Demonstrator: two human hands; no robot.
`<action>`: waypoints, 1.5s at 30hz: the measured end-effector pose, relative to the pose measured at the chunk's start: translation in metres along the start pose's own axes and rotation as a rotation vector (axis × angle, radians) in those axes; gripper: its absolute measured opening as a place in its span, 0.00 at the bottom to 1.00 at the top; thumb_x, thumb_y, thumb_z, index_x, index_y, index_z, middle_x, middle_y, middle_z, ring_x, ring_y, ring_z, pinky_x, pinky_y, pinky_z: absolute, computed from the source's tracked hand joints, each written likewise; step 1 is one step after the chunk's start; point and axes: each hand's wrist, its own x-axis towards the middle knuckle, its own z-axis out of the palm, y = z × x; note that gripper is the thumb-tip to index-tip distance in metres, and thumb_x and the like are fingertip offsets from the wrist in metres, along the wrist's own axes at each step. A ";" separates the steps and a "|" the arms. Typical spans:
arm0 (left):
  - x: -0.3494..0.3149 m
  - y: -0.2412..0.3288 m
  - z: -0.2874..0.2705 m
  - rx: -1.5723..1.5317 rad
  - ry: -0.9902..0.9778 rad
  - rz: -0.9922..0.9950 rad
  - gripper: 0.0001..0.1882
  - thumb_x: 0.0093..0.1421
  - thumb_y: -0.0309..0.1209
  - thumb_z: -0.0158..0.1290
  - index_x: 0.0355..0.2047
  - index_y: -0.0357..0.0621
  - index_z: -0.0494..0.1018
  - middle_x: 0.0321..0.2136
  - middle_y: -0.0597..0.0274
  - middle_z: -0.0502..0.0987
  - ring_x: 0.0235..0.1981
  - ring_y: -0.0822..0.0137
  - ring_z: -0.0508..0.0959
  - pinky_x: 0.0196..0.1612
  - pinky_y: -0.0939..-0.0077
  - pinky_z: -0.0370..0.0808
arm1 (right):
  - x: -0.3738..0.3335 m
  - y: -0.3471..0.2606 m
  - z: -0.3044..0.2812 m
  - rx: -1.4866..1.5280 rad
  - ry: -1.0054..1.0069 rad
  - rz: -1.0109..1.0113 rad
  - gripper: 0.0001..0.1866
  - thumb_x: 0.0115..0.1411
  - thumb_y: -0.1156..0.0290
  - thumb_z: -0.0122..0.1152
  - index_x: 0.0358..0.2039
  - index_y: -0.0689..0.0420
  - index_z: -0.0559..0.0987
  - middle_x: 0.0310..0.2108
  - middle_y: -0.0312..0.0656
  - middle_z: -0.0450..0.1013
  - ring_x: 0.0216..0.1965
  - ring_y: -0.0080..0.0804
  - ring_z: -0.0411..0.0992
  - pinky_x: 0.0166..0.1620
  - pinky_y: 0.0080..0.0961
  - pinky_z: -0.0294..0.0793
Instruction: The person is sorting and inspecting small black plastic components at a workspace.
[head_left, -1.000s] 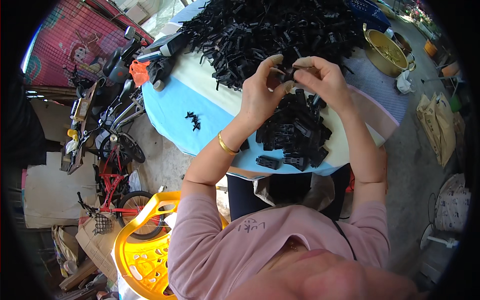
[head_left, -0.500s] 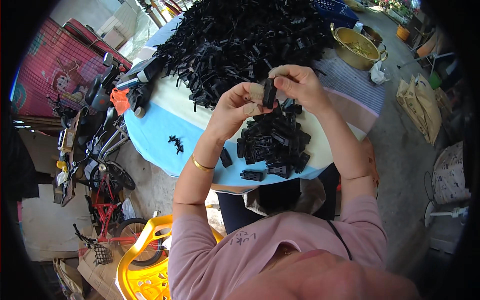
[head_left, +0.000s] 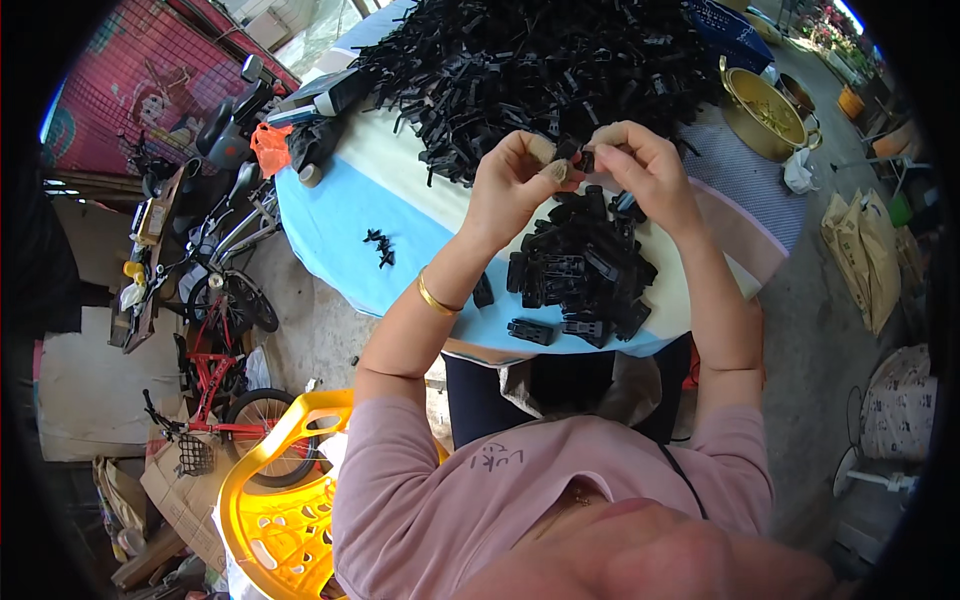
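Observation:
Over the table, my left hand [head_left: 520, 185] pinches a small black plastic part [head_left: 568, 149] between thumb and fingers. Close against it, my right hand [head_left: 650, 175] has its thumb and fingertips pressed together at the part's right end; whatever lies between them is mostly hidden. Tan wraps cover several fingertips. Just below my hands sits a small pile of black plastic clips or housings [head_left: 580, 255], a few lying loose at its front. Beyond my hands rises a much larger heap of similar black parts [head_left: 540, 70].
Tiny black pieces [head_left: 379, 247] lie on the blue-and-cream tablecloth [head_left: 335, 225] at left. A gold-coloured pot [head_left: 765, 112] and a blue basket [head_left: 735, 35] stand at the back right. A yellow plastic chair [head_left: 285, 490] and red bicycle [head_left: 212, 395] are at the lower left.
The whole view has shifted, so the table sits further right. The black part, upright between my hands before, is now turned and more covered by my fingers.

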 end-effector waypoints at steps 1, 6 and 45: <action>0.000 -0.002 0.001 0.047 0.009 0.043 0.07 0.54 0.22 0.51 0.30 0.36 0.62 0.31 0.52 0.74 0.33 0.64 0.77 0.40 0.71 0.75 | -0.001 -0.001 0.000 -0.033 -0.028 0.002 0.06 0.57 0.74 0.49 0.33 0.61 0.73 0.25 0.31 0.68 0.29 0.14 0.66 0.32 0.11 0.66; -0.006 -0.001 0.011 0.307 0.078 0.161 0.12 0.54 0.20 0.49 0.40 0.32 0.63 0.31 0.53 0.74 0.34 0.66 0.77 0.39 0.74 0.75 | -0.001 0.006 0.008 -0.074 0.021 -0.071 0.07 0.56 0.72 0.53 0.29 0.63 0.74 0.22 0.37 0.71 0.24 0.17 0.66 0.28 0.13 0.67; -0.004 0.006 0.018 0.582 -0.514 0.320 0.11 0.49 0.24 0.55 0.35 0.36 0.72 0.37 0.55 0.74 0.44 0.62 0.71 0.48 0.72 0.67 | 0.020 0.052 -0.030 -0.769 0.228 0.174 0.19 0.47 0.60 0.61 0.37 0.55 0.75 0.24 0.45 0.74 0.29 0.38 0.73 0.34 0.30 0.71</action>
